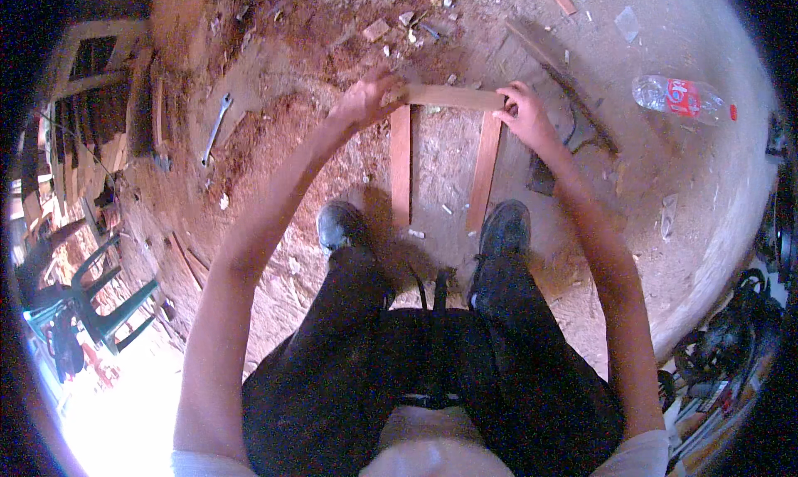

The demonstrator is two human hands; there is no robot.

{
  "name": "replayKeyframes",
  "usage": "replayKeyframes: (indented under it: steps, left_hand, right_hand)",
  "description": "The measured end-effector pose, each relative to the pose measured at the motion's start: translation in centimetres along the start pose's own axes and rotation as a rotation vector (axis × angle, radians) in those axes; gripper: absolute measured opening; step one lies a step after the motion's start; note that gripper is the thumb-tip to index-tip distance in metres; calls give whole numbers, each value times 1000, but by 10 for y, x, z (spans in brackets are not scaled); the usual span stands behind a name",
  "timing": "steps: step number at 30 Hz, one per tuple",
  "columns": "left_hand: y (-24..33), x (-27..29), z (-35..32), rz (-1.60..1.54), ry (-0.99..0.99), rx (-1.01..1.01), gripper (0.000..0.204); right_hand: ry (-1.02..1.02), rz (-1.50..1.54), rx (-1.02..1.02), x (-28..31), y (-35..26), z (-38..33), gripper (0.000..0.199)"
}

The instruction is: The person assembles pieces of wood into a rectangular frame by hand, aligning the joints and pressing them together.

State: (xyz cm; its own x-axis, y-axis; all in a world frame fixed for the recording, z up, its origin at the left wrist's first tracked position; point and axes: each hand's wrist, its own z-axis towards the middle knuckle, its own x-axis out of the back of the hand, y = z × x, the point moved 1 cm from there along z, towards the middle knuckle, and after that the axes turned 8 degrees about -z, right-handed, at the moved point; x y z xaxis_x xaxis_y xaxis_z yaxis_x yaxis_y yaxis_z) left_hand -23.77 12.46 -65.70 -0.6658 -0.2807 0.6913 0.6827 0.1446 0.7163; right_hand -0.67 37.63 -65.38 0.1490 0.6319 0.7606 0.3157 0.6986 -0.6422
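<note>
A short flat wooden strip (455, 97) lies crosswise over the far ends of two longer strips. My left hand (367, 97) is closed on its left end, fingers bent over the wood. At the other end, my right hand (524, 113) pinches the strip between thumb and fingers. Below it, the left wooden strip (401, 169) and the right wooden strip (485, 173) run toward my feet. The right one slants slightly, its near end closer to the left strip. Whether the crosspiece rests on both or is held just above them, I cannot tell.
My shoes (340, 225) stand beside the strips' near ends. A wrench (216, 129) lies left on the dirt floor, a plastic bottle (677, 98) at right. Near my right forearm is a long dark stick (565, 84). A green plastic chair (125, 311) is at lower left.
</note>
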Motion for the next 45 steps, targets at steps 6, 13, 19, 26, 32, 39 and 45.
replayKeyframes:
  steps: [6,13,19,26,32,39,45]
  left_hand:
    - [8,-5,6,-11,1,-98,38]
    - [8,-1,6,9,-11,-70,36]
    - [6,0,5,23,-23,-90,38]
    - [-3,-2,8,25,-88,-99,41]
    - [-8,-6,6,54,-44,-129,43]
    - [1,-4,10,-3,-105,-68,41]
    - [-7,1,3,22,-78,-132,37]
  right_hand:
    - [53,-75,70,6,7,-3,38]
    - [53,-81,48,0,13,0,41]
    - [42,-118,115,2,13,3,40]
    - [-21,-44,82,8,5,5,42]
    - [-29,-62,97,6,11,6,41]
    - [-45,-34,140,10,7,5,44]
    - [-93,-63,99,9,-5,9,43]
